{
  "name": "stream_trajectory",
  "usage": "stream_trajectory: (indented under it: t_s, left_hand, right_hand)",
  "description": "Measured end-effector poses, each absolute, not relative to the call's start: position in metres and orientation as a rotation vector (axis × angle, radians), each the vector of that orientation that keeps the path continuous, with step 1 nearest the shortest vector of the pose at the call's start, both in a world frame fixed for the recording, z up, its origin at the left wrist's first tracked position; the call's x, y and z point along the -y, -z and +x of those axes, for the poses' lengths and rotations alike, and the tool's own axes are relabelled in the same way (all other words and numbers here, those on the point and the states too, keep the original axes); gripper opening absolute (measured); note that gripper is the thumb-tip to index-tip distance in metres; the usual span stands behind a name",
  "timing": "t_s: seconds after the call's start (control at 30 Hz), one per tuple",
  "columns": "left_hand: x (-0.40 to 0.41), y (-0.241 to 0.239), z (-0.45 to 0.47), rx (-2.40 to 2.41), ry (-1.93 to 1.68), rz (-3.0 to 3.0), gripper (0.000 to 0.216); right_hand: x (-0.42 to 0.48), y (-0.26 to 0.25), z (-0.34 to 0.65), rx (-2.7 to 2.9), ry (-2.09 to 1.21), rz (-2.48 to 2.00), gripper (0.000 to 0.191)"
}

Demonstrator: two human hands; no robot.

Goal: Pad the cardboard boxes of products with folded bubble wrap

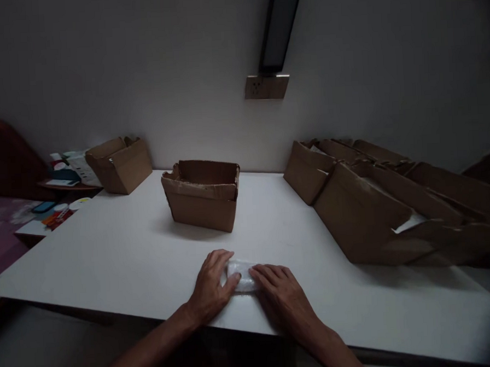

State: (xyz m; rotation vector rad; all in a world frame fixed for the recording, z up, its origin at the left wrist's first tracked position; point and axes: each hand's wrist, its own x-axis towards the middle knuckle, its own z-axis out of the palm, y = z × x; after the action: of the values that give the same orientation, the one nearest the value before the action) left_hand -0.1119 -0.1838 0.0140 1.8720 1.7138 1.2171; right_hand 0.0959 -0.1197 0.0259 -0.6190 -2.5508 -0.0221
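Both my hands rest on a small white packet (240, 275) lying near the front edge of the white table (121, 250). My left hand (211, 288) covers its left end, fingers curled over it and thumb across the front. From the right, my right hand (280, 293) lies flat, its fingers pressing on the packet's right end. Most of the packet is hidden under the fingers. An open, worn cardboard box (202, 195) stands upright on the table behind my hands.
Another open cardboard box (119, 164) sits at the table's back left corner. Several large cardboard boxes (378, 209) lie tipped along the right side. A low side table (53, 212) with small items stands at the left. A wall socket (267, 87) is on the wall.
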Motion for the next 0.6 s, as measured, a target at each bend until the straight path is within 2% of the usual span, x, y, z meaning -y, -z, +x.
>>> stream_trajectory:
  t_s: [0.07,0.17,0.23,0.33,0.4,0.5,0.6]
  left_hand:
    - [0.187,-0.013,-0.112,-1.646,-1.248,1.906,0.060]
    - [0.185,-0.011,-0.113,-1.585,-1.243,1.865,0.080]
    - [0.181,-0.013,-0.115,-1.536,-1.232,1.739,0.078]
    - [0.177,-0.018,-0.116,-1.431,-1.245,1.485,0.068]
    - [0.177,-0.020,-0.115,-1.359,-1.273,1.345,0.064]
    - [0.180,-0.019,-0.113,-1.316,-1.266,1.294,0.066]
    - [0.182,-0.026,-0.119,-1.384,-1.198,1.453,0.063]
  right_hand:
    - [0.110,-0.024,0.094,2.498,-0.065,-0.608,0.037]
    - [0.104,-0.028,0.094,2.387,-0.410,-0.702,0.030]
    - [0.106,-0.035,0.093,2.316,-0.743,-0.818,0.029]
    - [0.111,-0.049,0.093,2.193,-1.237,-0.890,0.037]
    - [0.112,-0.056,0.092,2.108,-1.456,-0.852,0.043]
    - [0.110,-0.059,0.091,2.104,-1.543,-0.789,0.051]
    - [0.106,-0.050,0.088,2.254,-1.405,-0.825,0.039]
